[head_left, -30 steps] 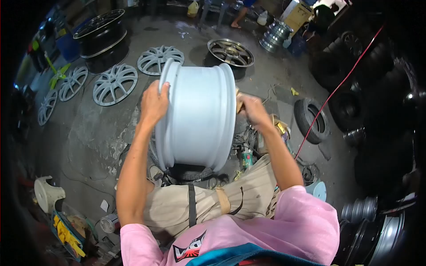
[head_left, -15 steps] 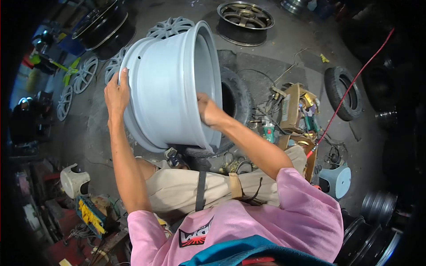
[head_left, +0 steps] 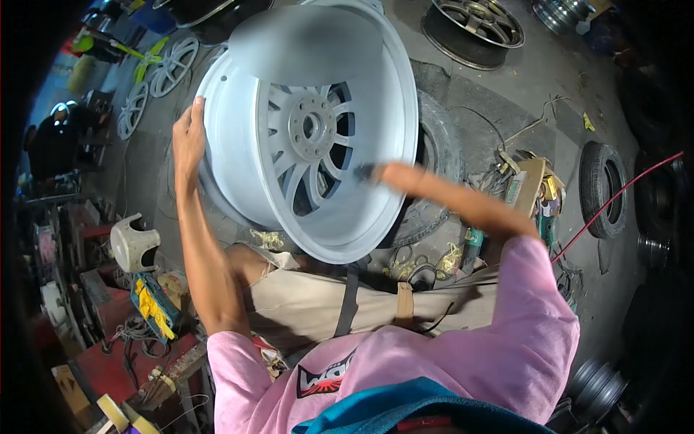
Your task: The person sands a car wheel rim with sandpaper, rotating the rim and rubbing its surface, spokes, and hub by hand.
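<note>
A large pale grey wheel rim [head_left: 238, 159] stands tilted in front of my lap, its open barrel turned toward me and its spokes and hub showing inside. My left hand [head_left: 189, 137] grips the rim's left edge, with fingers pressed together on it. My right hand [head_left: 394, 176] is inside the open barrel at its lower right, blurred, closed on something small and dark that I cannot make out. A blurred patch covers the upper part of the rim. Under and behind the rim lies a black tire [head_left: 441, 145].
Grey spoked wheel faces [head_left: 173, 66] lie at upper left. A bronze wheel [head_left: 473, 29] is at the top. Right are a box of tools [head_left: 531, 184], a tire [head_left: 604, 189] and a red hose [head_left: 614, 195]. A white stool [head_left: 134, 244] stands left.
The rim has turned from side-on, so its open barrel and spokes now face me. My right hand has moved from the right edge into the barrel. My left hand still holds the left edge.
</note>
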{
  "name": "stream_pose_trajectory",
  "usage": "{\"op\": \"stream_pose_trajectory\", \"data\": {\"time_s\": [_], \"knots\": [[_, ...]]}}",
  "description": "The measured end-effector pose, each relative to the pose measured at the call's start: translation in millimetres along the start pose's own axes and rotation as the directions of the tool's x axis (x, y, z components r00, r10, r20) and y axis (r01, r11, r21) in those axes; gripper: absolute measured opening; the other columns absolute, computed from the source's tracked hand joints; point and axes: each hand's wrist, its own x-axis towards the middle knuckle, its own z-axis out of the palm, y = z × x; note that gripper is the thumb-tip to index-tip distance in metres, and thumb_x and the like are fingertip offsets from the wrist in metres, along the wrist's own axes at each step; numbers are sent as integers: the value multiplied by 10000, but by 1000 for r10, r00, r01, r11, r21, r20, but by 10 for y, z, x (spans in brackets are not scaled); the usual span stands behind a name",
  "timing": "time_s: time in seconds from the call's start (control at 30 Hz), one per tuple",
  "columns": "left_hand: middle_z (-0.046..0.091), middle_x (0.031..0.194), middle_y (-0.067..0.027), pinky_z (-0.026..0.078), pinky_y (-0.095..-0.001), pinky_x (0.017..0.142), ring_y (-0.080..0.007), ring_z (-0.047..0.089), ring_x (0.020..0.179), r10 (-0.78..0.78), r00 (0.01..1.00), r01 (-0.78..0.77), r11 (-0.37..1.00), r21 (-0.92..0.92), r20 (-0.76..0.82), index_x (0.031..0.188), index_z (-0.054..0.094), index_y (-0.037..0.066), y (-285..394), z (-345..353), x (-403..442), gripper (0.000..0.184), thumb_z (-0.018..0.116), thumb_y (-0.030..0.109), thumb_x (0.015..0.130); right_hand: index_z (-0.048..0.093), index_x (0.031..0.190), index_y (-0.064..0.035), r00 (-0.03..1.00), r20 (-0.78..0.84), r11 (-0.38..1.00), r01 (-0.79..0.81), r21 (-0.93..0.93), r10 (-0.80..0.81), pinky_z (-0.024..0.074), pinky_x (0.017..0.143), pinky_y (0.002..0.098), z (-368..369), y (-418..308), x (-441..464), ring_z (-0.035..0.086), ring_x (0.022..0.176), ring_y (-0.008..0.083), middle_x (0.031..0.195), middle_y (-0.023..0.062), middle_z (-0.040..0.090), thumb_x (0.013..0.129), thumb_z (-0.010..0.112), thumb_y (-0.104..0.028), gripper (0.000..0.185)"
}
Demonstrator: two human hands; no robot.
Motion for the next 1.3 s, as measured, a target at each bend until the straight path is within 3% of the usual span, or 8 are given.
{"op": "stream_pose_trajectory", "data": {"time_s": [0.1, 0.37, 0.43, 0.6, 0.83, 0.9, 1.13, 1.3], "knots": [[723, 1103, -244, 513, -360, 937, -297, 699, 1039, -74, 997, 75, 996, -41, 19, 1279, 657, -71, 73, 16, 6, 683, 526, 544, 1011, 721, 1132, -46, 993, -110, 627, -111, -771, 41, 410, 1142, 400, -757, 750, 201, 571, 1295, 280, 1326, 180, 647, 943, 499, -133, 305], [719, 1118, -251, 499, -387, 963, -319, 693, 1068, -33, 997, 37, 998, 55, -64, 1294, 667, -27, 47, 68, -39, 693, 519, 580, 994, 689, 1192, 0, 910, -256, 619, 2, -785, -328, 365, 1183, 405, -223, 1317, 666, 486, 1389, 299, 1484, 145, 537, 946, 506, -207, 370], [720, 1120, -249, 496, -387, 968, -318, 690, 1075, -26, 999, 27, 999, 18, -23, 1295, 667, -25, 1, 73, -43, 674, 522, 563, 998, 695, 1209, -28, 887, 254, 828, -211, -520, 386, 363, 1182, 387, -125, 507, 753, 609, 1254, 280, 1334, 147, 652, 910, 544, -186, 371], [725, 1108, -239, 503, -385, 956, -300, 695, 1057, -93, 995, 94, 995, 22, -39, 1286, 665, -39, 203, 52, -110, 665, 518, 547, 1008, 723, 883, -37, 981, -178, 975, -33, 221, 74, 566, 806, 450, 692, -979, 720, 697, 864, 374, 896, 220, 710, 819, 635, -103, 127], [667, 1270, -227, 461, -352, 1026, -290, 641, 1175, -23, 988, 52, 980, -190, 151, 1379, 582, -52, -90, 38, 29, 716, 502, 561, 1017, 678, 980, -60, 680, -412, -148, 605, 782, 606, 482, 638, 308, -1770, -2480, 625, 562, 705, 87, 790, -24, 600, 1033, 422, -36, 262], [646, 1310, -211, 464, -354, 1030, -276, 630, 1191, -86, 971, 151, 943, -297, 221, 1408, 552, -42, -44, -3, 15, 719, 532, 555, 1009, 643, 1009, -4, 582, -746, 724, 356, 592, 324, 502, 689, 365, -1066, -2366, 480, 595, 738, 149, 777, 70, 612, 978, 470, -17, 177], [488, 1516, -175, 367, -378, 1146, -268, 507, 1362, -223, 811, 535, 657, -531, 542, 1527, 407, -10, 40, -144, -11, 760, 591, 501, 995, 679, 1175, -14, 999, -38, 963, 4, -270, -15, 430, 1134, 405, -44, -124, -137, 569, 1295, 327, 1370, 186, 614, 916, 530, -63, 303], [451, 1554, -108, 430, -360, 1099, -222, 506, 1359, -138, 872, 440, 642, -628, 469, 1523, 421, 9, -265, -54, 101, 710, 605, 452, 999, 718, 1141, -20, 850, -522, 919, -146, -365, -72, 437, 1101, 391, 926, 812, 535, 603, 1222, 274, 1266, 154, 678, 913, 525, -138, 321]]}}
